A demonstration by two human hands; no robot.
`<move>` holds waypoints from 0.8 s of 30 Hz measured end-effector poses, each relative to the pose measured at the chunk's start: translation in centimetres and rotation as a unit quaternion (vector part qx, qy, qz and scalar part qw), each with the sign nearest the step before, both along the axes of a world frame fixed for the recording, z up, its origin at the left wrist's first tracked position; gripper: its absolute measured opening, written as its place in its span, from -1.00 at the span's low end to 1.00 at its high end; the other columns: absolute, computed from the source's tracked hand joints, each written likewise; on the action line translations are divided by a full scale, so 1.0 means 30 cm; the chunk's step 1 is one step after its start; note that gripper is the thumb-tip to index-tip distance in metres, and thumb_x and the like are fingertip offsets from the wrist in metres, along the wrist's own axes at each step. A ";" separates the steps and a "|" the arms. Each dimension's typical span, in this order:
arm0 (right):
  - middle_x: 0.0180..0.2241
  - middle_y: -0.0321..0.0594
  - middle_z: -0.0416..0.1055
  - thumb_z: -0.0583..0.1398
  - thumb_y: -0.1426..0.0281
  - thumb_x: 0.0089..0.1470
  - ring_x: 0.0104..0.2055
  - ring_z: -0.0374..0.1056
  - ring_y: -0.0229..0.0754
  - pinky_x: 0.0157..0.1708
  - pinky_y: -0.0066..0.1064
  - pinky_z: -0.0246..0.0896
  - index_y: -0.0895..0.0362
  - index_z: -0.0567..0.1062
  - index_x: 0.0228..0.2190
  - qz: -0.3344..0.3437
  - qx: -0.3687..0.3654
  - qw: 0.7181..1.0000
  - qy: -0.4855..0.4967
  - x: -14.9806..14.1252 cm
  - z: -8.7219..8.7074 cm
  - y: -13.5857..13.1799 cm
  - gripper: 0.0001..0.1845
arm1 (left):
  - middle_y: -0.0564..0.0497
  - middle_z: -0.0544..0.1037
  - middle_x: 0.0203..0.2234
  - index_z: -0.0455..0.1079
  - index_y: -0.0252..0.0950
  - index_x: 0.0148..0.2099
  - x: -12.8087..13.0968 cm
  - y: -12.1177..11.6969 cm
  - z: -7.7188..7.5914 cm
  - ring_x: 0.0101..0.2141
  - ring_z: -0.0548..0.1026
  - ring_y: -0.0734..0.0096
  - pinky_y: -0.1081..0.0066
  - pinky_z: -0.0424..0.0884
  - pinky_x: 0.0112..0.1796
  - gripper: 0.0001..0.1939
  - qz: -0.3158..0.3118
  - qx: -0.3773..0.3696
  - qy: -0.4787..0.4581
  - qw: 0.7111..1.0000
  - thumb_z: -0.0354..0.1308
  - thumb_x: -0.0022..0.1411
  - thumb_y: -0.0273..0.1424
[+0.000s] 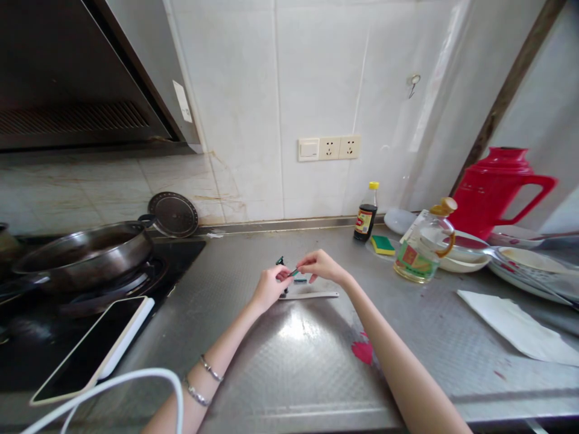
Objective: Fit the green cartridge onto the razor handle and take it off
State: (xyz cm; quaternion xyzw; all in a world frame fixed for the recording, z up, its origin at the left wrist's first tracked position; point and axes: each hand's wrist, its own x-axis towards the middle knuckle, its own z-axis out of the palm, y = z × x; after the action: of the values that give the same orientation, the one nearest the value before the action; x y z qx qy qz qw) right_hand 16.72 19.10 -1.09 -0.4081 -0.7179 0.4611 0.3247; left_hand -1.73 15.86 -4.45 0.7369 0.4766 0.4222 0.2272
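In the middle of the counter, my left hand (270,286) and my right hand (320,266) meet over a small, thin green piece (294,272). The fingertips of both hands pinch it, one hand at each end. A dark green and black part (280,261) shows just behind my left hand, largely covered by the fingers. Below the hands a short green strip (300,280) lies on the steel. Nearer to me is a long, narrow, light grey handle (312,295) with a hole at its right end; its left end reaches a dark part under my left hand.
At left, a phone (94,349) with a white cable (136,375) lies partly over the stove (36,337), beside a steel pan (90,256). To the right stand a sauce bottle (365,218), sponge (382,245), oil jug (418,256), red thermos (488,193), dishes (525,274) and paper (511,322).
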 end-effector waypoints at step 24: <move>-0.52 -0.23 0.49 0.15 0.38 -0.09 -0.50 0.32 -0.30 -0.53 -0.55 0.17 0.21 0.58 -0.45 0.038 0.128 0.987 -0.090 -0.045 0.026 -0.040 -0.78 | 0.03 0.43 -0.68 0.50 -0.41 -0.45 0.013 -0.003 0.002 -0.62 0.32 0.55 0.49 0.25 -0.52 -0.80 -0.060 -0.206 -0.140 0.967 0.22 -0.08 -0.34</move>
State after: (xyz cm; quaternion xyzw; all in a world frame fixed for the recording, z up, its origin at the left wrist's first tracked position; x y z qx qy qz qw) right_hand 15.36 17.91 -0.30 -0.3754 -0.8123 0.3387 0.2907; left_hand -1.33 15.78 -4.41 0.6353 0.4715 0.3995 0.4631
